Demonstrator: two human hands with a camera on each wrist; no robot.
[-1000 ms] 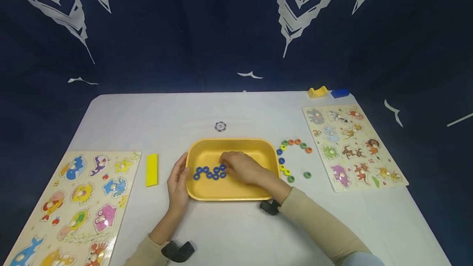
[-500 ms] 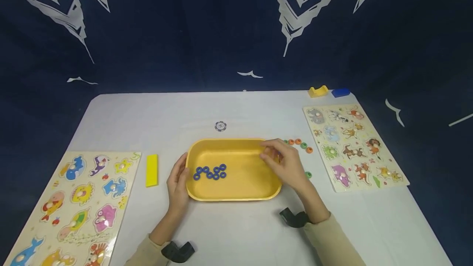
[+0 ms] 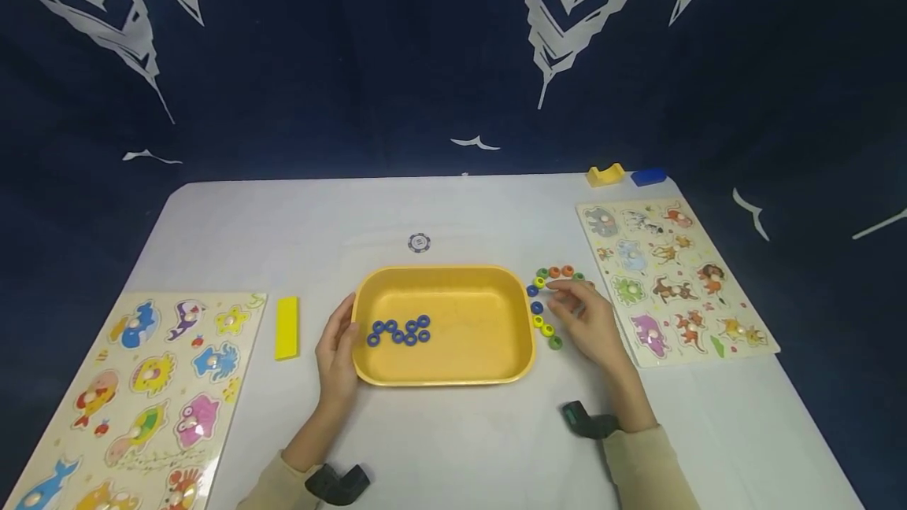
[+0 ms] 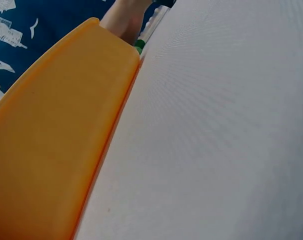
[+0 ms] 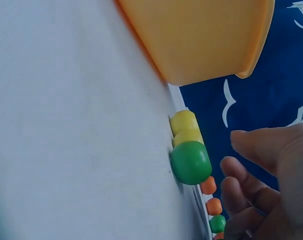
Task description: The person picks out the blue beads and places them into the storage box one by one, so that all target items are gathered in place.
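My left hand (image 3: 336,356) rests against the left end of a yellow tray (image 3: 468,368), its fingers and thumb along the outer wall. Inside the tray's left half lie several blue beads (image 3: 398,337). My right hand (image 3: 590,325) is just right of the tray, over a curve of loose beads, thumb and forefinger apart. Its forefinger tip is close to a yellow bead (image 3: 540,282). In the right wrist view, a green bead (image 5: 191,163) sits close to the camera, with orange beads (image 5: 214,206) beyond; nothing shows between thumb and fingers. Part of the curve is hidden by the hand.
Picture boards lie at the left (image 3: 152,439) and right (image 3: 673,282). A yellow strip (image 3: 286,327) is beside the left board, and a round chip (image 3: 419,242) lies behind the tray. Yellow (image 3: 605,175) and blue blocks (image 3: 648,176) sit at the far right edge.
My right hand has left the blue beads inside the tray and moved right, out over the rim to the loose beads beside it. My left hand stays at the tray's left end.
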